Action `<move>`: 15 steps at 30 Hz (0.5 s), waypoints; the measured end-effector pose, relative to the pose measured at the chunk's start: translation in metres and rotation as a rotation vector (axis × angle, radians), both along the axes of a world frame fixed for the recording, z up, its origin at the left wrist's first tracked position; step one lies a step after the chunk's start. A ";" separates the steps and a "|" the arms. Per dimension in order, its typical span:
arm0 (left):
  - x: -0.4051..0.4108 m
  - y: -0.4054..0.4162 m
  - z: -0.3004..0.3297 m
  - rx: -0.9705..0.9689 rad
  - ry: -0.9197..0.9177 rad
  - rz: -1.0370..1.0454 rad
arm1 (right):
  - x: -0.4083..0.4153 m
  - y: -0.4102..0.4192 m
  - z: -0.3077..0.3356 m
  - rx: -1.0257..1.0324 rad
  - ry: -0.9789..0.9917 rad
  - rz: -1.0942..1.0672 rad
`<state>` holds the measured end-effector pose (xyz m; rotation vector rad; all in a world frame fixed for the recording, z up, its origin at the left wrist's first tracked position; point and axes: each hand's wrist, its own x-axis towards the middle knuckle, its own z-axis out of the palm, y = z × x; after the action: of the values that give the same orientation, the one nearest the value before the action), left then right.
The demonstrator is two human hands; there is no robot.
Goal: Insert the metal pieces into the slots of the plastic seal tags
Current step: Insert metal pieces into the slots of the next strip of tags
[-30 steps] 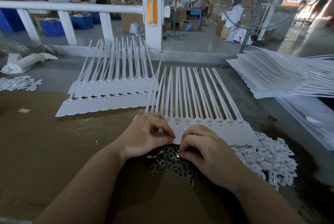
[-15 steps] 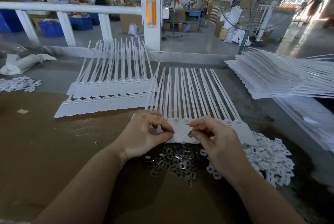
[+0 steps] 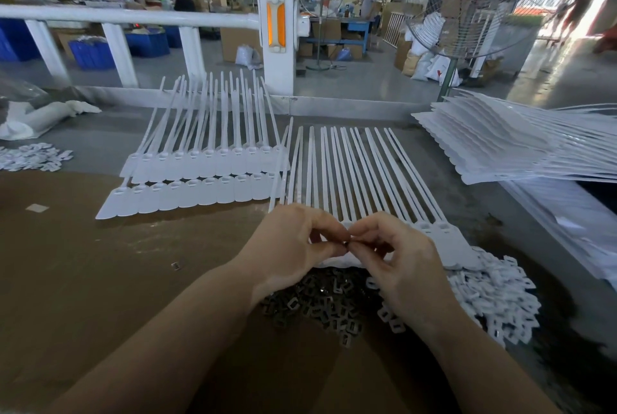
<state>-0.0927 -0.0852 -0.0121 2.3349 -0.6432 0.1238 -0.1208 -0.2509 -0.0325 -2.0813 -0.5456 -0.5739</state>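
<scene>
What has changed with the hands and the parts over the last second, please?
The right hand rose from the metal pieces to the left hand; their fingertips now meet over the nearest seal tags, apparently pinching a small piece. The tag rows and both piles stayed put.

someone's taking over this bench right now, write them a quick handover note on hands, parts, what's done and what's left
Left hand and right hand: fingertips meet over the near row of seal tags, pinching a small dark piece; it is too small to tell which hand grips it.
Parts: metal pieces piled just below the hands; small white plastic clips heaped to the right.
Done: cannot tell how many slots in this row are filled; two rows of tags lie to the left.
Left: seat this piece, carry on along the row; a stack of tag sheets waits on the right.
</scene>
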 end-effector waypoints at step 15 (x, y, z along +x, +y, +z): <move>0.020 0.028 -0.002 -0.172 0.120 0.217 | -0.002 -0.007 -0.007 -0.302 -0.033 -0.292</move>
<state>-0.0722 -0.0570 -0.0141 2.2198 -0.3067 0.1312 -0.1224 -0.2575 -0.0398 -2.4646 -0.3650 -0.7309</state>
